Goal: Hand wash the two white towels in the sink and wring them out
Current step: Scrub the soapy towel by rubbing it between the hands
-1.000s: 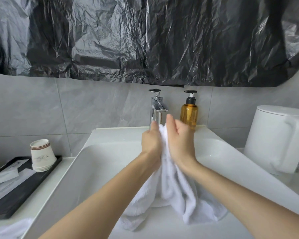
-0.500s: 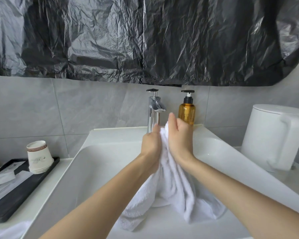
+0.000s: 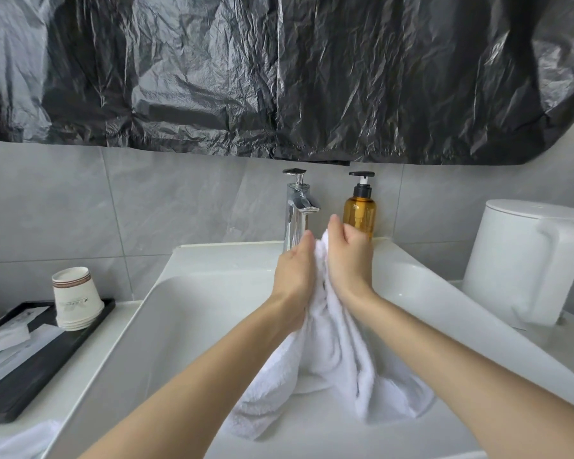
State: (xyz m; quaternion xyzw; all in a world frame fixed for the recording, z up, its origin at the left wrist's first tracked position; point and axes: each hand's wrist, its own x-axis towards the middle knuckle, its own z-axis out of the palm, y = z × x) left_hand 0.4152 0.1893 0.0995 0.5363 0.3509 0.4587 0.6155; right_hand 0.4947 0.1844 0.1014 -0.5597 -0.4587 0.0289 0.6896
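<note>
**Change from the earlier frames**
- The left hand (image 3: 294,276) and right hand (image 3: 347,256) remain pressed against each other above the sink (image 3: 186,326), in almost the same place as half a second ago.
- The right fingertips now sit marginally higher against the soap bottle (image 3: 359,210).
- The white towel (image 3: 332,352) hangs in the same two folds as before, and the view has barely shifted.

**Hand pose**
- Both forearms reach forward and converge over the basin.
- Left hand: the back faces the camera. The grip is clamped on the bunched top of the white towel, with the fingertips mostly hidden behind the cloth.
- Right hand: it stands slightly higher than the left, with one digit raised and the other fingers curled. The grip is clamped on the same bunch from the opposite side.
- A tip of cloth shows between the two hands, just in front of the faucet (image 3: 297,207).

**Task items**
- The white towel is held up by its top, and its lower folds rest on the basin floor.
- The second white towel (image 3: 14,438) lies on the worktop (image 3: 83,369) at the lower left, outside the sink and partly out of view.

**Surroundings**
- A stack of paper cups (image 3: 77,298) stands on the black tray (image 3: 30,376), left of the sink.
- A white kettle (image 3: 524,260) stands to the right of the sink.
</note>
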